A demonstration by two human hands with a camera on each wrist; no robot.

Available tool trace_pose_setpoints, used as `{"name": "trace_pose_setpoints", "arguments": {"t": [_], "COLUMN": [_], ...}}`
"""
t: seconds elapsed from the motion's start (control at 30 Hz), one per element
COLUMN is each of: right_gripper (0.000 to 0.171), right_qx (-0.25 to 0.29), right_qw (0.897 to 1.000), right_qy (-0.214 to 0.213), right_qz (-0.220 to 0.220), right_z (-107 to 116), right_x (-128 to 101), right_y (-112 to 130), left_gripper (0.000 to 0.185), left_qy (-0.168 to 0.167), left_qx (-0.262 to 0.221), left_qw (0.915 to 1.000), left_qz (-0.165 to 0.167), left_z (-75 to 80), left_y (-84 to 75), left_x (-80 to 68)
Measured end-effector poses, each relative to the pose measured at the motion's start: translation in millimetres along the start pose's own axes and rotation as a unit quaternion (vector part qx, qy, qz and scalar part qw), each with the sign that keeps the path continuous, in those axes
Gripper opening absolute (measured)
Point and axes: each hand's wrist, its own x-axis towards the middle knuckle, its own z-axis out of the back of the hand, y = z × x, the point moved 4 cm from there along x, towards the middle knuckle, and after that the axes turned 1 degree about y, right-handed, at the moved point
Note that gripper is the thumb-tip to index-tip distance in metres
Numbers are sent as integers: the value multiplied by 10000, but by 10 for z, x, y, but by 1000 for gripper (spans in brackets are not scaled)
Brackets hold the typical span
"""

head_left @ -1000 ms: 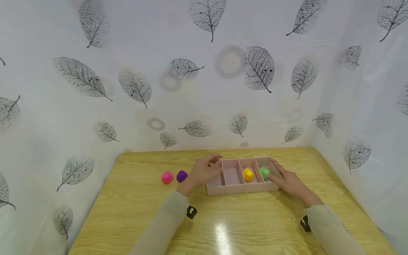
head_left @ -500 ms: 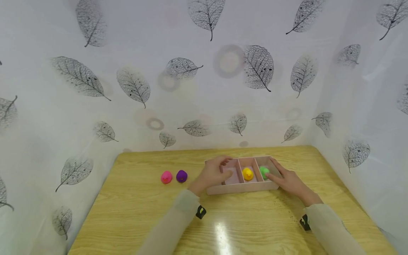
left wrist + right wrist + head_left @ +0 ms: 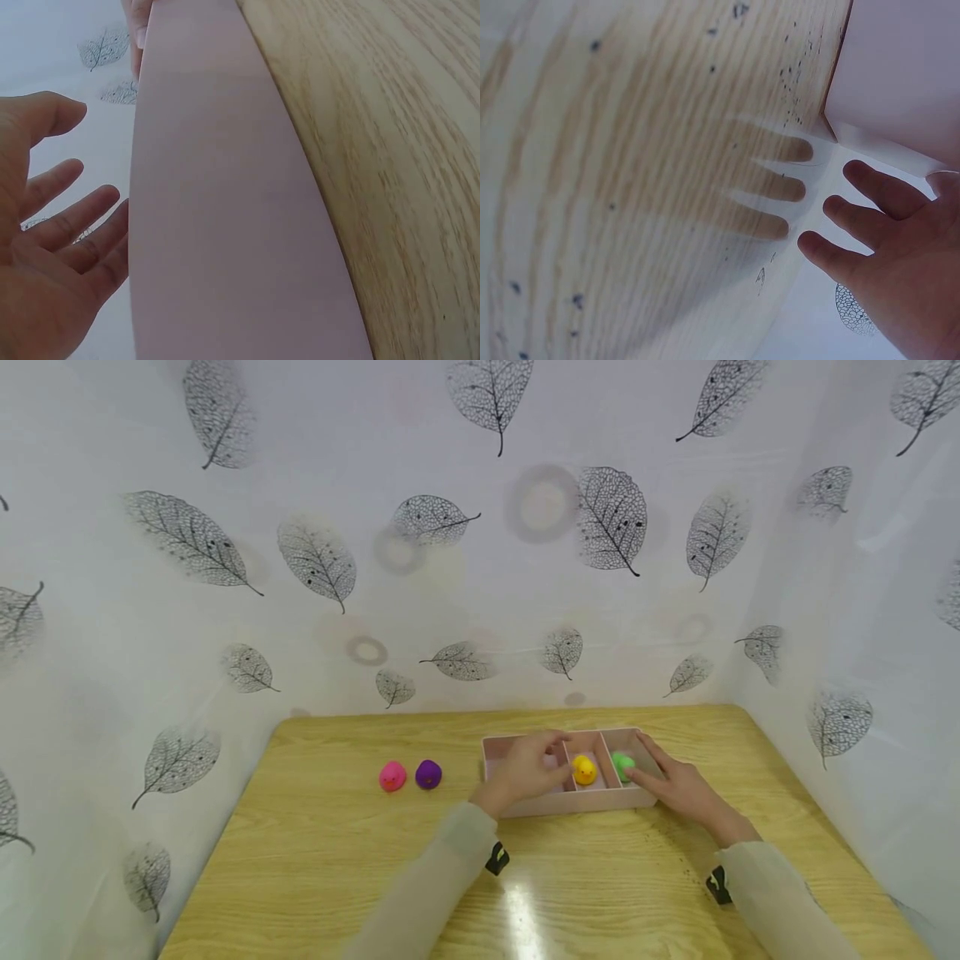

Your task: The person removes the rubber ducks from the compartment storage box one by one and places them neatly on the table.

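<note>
A pink divided box (image 3: 600, 802) stands on the table, seen from its front wall in the left wrist view. A yellow rubber duck (image 3: 584, 771) sits in the compartment second from the right, a green one (image 3: 622, 766) in the rightmost. My left hand (image 3: 525, 767) hovers over the left part of the box, fingers apart and nothing between them, thumb tip overlapping the yellow duck's edge. My right hand (image 3: 681, 789) rests at the box's right end, index finger along the end wall, thumb over the front rim by the green duck. Its other fingers (image 3: 847, 255) extend straight beside the box.
A pink rubber duck (image 3: 392, 776) and a purple one (image 3: 428, 774) stand side by side on the wooden table (image 3: 330, 852), left of the box. Behind and at both sides hangs a white leaf-print curtain (image 3: 480, 585).
My left hand has moved rightward, from above the box's leftmost compartment to beside the yellow duck. My right hand, the box and the ducks have stayed put.
</note>
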Motion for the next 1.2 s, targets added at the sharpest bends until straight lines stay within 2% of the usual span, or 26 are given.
{"name": "trace_pose_setpoints", "arguments": {"t": [0.2,0.33,0.67,0.87,1.2], "right_gripper": [88,88,87,87,87], "right_qx": [-10,6,20,-12,-32], "right_qw": [10000,10000,10000,10000,10000], "right_qy": [-13,2,16,-2,23], "right_qz": [-12,-34,-10,2,-58], "right_z": [0,-3,-14,11,8], "right_x": [3,7,19,4,1], "right_y": [-1,-14,-47,-10,9], "left_gripper": [50,52,53,53,49], "left_qy": [175,180,276,159,131], "left_qx": [-53,-20,318,667,854], "left_qw": [9998,9998,9991,9976,9944], "left_qz": [86,67,81,28,610], "left_z": [-91,-164,-278,-320,-414], "left_y": [-58,-72,-76,-79,-23], "left_x": [33,55,93,134,237]}}
